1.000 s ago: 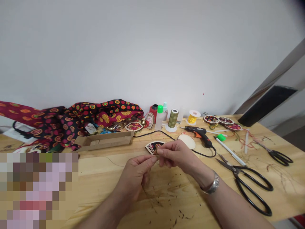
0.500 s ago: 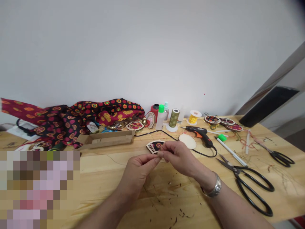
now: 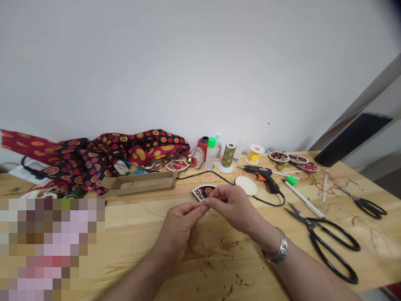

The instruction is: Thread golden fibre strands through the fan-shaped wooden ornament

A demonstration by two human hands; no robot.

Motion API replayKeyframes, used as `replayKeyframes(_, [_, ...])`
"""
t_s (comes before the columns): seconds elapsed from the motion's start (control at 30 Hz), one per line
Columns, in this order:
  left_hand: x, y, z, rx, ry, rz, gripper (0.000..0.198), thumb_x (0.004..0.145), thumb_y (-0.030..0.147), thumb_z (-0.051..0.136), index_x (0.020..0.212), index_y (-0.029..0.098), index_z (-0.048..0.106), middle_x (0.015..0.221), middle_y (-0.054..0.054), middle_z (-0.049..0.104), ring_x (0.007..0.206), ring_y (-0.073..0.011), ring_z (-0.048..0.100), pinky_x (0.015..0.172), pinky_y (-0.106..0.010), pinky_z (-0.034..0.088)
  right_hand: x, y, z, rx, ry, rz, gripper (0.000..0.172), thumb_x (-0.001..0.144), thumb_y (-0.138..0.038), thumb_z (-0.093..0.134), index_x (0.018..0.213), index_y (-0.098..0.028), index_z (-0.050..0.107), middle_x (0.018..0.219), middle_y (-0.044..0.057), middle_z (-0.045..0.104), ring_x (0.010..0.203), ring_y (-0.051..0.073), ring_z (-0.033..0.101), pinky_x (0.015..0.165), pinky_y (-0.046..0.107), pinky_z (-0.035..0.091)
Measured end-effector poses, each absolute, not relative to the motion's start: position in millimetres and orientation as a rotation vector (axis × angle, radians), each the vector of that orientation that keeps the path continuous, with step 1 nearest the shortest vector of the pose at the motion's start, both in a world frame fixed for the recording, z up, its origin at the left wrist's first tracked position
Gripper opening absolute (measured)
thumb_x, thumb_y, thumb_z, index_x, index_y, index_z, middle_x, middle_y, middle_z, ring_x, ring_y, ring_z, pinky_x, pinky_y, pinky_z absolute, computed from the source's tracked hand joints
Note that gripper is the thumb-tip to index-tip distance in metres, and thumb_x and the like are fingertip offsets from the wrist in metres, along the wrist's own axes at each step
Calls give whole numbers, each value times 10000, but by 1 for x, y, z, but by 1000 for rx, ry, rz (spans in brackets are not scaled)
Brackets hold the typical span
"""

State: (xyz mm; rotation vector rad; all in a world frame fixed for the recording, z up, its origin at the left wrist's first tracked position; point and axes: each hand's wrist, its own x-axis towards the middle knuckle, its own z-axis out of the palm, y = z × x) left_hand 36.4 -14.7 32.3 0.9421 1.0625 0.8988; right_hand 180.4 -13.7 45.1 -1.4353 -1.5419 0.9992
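My left hand [image 3: 180,230] and my right hand [image 3: 230,205] meet fingertip to fingertip above the wooden table [image 3: 131,234]. Both pinch something very small and thin between thumb and fingers; I cannot make out what it is. A fine thread [image 3: 147,209] runs leftward across the table from the pinch. Just behind the fingertips lies a fan-shaped wooden ornament [image 3: 202,192] with patterned cloth. A metal watch sits on my right wrist.
Large black scissors [image 3: 326,242] lie to the right, smaller scissors [image 3: 366,205] farther right. A glue gun [image 3: 263,175], white pen [image 3: 302,198], wooden oval [image 3: 246,185], thread spools [image 3: 228,156], bottles, a flat cardboard box [image 3: 138,184] and patterned red-black fabric [image 3: 94,159] line the back.
My hands stayed pinched together, shifting only slightly; the right hand's fingers moved a little over the left fingertips.
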Motion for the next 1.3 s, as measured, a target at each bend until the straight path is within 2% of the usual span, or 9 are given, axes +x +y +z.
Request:
replayKeyframes(0.1, [36,-13,30,896,1059,907,185,609,324,713,696,160,721,394,92,284,388,-26,182,363,-166,139,179,-15,46,-1413,-1483,1070,200,740,-302,565,624,-140,578,508,-29,508,446,56,392,418,167,292])
replayKeyframes(0.2, [35,-10,26,864,1053,903,195,611,334,707,674,150,701,394,93,287,386,-29,184,362,-168,144,180,-13,48,-1356,-1366,1407,300,808,-394,461,697,-139,575,469,-20,528,363,59,424,369,167,311])
replayKeyframes(0.33, [33,-9,22,846,1070,895,213,620,347,695,689,146,680,391,95,298,380,-34,193,361,-169,156,183,-11,48,-1246,-1155,1730,318,774,-431,513,761,-122,587,626,39,620,491,113,587,446,212,456])
replayKeyframes(0.43, [32,-9,22,851,1077,882,213,625,345,690,687,142,673,395,94,302,379,-34,195,360,-170,160,184,-10,45,-1161,-1099,1775,309,705,-421,609,747,-115,611,690,39,616,532,111,599,467,216,478])
replayKeyframes(0.6, [32,-8,23,861,1042,865,206,634,333,686,706,140,680,396,99,279,383,-34,186,366,-169,165,183,-9,38,-1176,-1021,1693,232,620,-302,702,750,-127,621,561,-14,578,425,62,510,371,153,391])
replayKeyframes(0.7, [33,-9,25,882,1043,865,212,632,332,687,725,142,695,390,95,299,377,-32,191,363,-168,158,183,-8,36,-1226,-1035,1627,181,617,-266,698,679,-131,594,431,-53,502,356,41,417,332,141,293])
replayKeyframes(0.83, [34,-11,28,920,1042,878,181,616,315,694,678,145,707,384,88,312,374,-27,203,362,-168,148,183,-7,37,-1238,-1137,1538,145,644,-239,660,624,-136,560,409,-70,445,355,30,327,346,157,214])
replayKeyframes(1.17, [33,-11,27,1089,1113,869,171,650,317,676,719,163,707,440,72,413,417,-36,254,388,-171,176,183,-11,43,-1377,-1521,1086,85,715,-171,561,633,-150,564,589,-39,511,558,76,423,525,187,334])
replayKeyframes(1.3, [33,-11,27,1103,1107,887,159,672,307,652,636,155,680,509,37,515,490,-59,379,449,-166,270,185,-11,44,-1368,-1563,992,78,732,-165,550,656,-160,566,614,-34,548,587,89,464,560,197,353])
